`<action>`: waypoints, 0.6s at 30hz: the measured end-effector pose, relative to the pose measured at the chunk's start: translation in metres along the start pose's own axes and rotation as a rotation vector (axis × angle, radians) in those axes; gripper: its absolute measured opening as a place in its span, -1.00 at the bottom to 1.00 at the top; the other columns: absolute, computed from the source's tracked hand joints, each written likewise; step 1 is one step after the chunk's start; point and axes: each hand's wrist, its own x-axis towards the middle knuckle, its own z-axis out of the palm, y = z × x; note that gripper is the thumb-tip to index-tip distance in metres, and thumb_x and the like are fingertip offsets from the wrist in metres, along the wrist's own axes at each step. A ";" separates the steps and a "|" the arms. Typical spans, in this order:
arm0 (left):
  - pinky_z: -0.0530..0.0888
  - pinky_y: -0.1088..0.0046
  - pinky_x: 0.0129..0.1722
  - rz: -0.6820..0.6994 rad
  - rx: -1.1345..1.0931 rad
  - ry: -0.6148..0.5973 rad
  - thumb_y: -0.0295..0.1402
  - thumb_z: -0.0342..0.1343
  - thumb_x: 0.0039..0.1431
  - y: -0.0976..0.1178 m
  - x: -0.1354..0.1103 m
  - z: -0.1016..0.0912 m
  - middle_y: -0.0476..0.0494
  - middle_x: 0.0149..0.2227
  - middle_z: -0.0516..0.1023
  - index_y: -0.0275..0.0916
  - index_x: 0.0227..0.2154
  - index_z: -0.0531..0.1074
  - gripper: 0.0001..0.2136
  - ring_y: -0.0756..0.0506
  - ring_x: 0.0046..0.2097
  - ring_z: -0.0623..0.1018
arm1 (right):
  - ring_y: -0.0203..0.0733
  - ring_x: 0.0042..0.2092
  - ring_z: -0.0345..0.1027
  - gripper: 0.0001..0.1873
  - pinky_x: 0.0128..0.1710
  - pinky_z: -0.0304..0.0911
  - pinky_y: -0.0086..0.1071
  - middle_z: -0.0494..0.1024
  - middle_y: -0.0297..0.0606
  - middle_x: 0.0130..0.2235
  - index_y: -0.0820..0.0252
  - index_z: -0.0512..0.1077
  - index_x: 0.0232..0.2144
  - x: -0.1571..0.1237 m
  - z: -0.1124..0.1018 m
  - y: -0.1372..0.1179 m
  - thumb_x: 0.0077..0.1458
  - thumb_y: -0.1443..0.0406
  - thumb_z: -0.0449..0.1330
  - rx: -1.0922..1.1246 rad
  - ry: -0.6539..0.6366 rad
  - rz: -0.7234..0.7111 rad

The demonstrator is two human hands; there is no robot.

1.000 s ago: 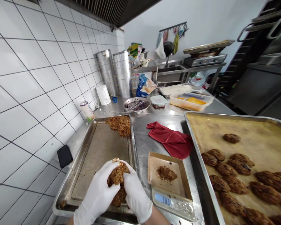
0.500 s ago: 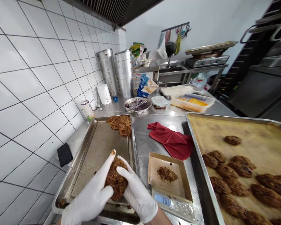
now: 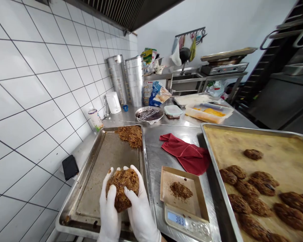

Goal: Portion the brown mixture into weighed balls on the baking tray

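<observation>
Both my hands wear white gloves and cup one brown, grainy dough ball (image 3: 122,188) above the near end of a steel tray (image 3: 91,188). My left hand (image 3: 110,215) wraps its left side, and my right hand (image 3: 141,210) wraps its right side with fingers curled over the top. More of the same brown mix (image 3: 130,134) lies heaped at the tray's far end. Right of my hands a digital scale (image 3: 185,222) reads 383 and carries a cardboard dish (image 3: 181,188) with a small pile of crumbs.
A large lined baking tray (image 3: 267,148) at right holds several shaped brown patties. A red cloth (image 3: 187,154) lies between the trays. A black phone (image 3: 70,166) rests by the tiled wall. Containers, a foil-covered bowl and steel canisters stand further back.
My hands have turned and pressed the loose lump into a rounder ball, shifting slightly left and up. The scale still reads 383.
</observation>
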 end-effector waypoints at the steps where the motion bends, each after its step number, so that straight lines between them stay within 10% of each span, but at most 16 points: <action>1: 0.51 0.22 0.11 -0.013 0.002 0.038 -0.14 -0.01 0.33 0.004 0.000 0.002 -0.26 0.26 0.39 -0.14 0.26 0.23 -0.51 -0.23 0.20 0.48 | -0.04 0.22 0.31 -0.23 0.31 0.09 -0.09 0.47 -0.30 0.21 -0.12 0.24 0.23 -0.001 0.001 0.002 -0.02 0.43 0.28 -0.021 0.005 -0.022; 12: 0.57 0.37 -0.20 -0.017 0.139 0.299 -0.41 0.12 0.00 0.004 0.030 0.009 -0.11 -0.22 0.63 -0.26 -0.15 0.47 -0.70 -0.12 -0.22 0.62 | -0.04 0.20 0.32 -0.20 0.26 0.14 -0.13 0.50 -0.32 0.18 -0.09 0.30 0.21 -0.004 0.006 -0.005 -0.11 0.45 0.24 0.030 0.014 -0.006; 18: 0.52 0.24 0.04 0.198 0.268 -0.092 -0.48 0.09 -0.03 0.019 0.039 -0.019 -0.17 -0.08 0.61 -0.24 -0.14 0.51 -0.67 -0.20 -0.03 0.59 | 0.03 0.00 0.50 -0.45 -0.01 0.38 -0.05 0.65 -0.08 -0.03 0.17 0.46 0.08 0.009 -0.007 -0.031 0.19 -0.04 0.14 0.198 -0.251 0.524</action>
